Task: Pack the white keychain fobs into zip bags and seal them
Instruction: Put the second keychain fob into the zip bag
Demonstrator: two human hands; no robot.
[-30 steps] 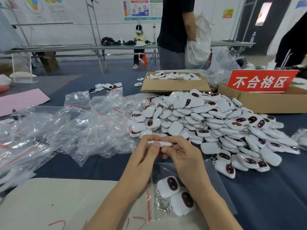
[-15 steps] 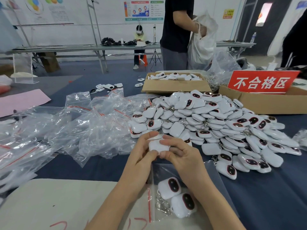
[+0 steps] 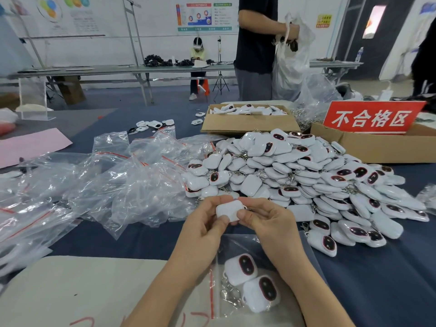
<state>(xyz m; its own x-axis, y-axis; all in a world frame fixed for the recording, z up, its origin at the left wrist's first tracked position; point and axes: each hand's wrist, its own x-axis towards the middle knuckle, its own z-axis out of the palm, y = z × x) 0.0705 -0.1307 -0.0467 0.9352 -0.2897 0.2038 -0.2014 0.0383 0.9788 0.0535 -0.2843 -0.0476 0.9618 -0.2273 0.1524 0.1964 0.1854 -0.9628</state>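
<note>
My left hand [image 3: 204, 226] and my right hand [image 3: 267, 223] together pinch one white keychain fob [image 3: 228, 210], its plain back turned up, above the blue table. Under my wrists lies a clear zip bag [image 3: 266, 246] with a red strip, holding two fobs [image 3: 253, 283] and their metal rings. A big heap of white fobs [image 3: 304, 182] with dark oval faces fills the table just beyond and to the right of my hands. A pile of empty zip bags [image 3: 113, 185] spreads to the left.
Far side holds a cardboard box [image 3: 247, 125] with more fobs and a second box [image 3: 377, 147] bearing a red sign [image 3: 372, 118]. A person [image 3: 257, 48] stands behind with a white plastic bag. A white sheet [image 3: 82, 291] lies at the near left, a pink sheet [image 3: 30, 145] farther left.
The fob between my fingers has turned from edge-on to its broad back facing up. Both hands have stayed over the bag.
</note>
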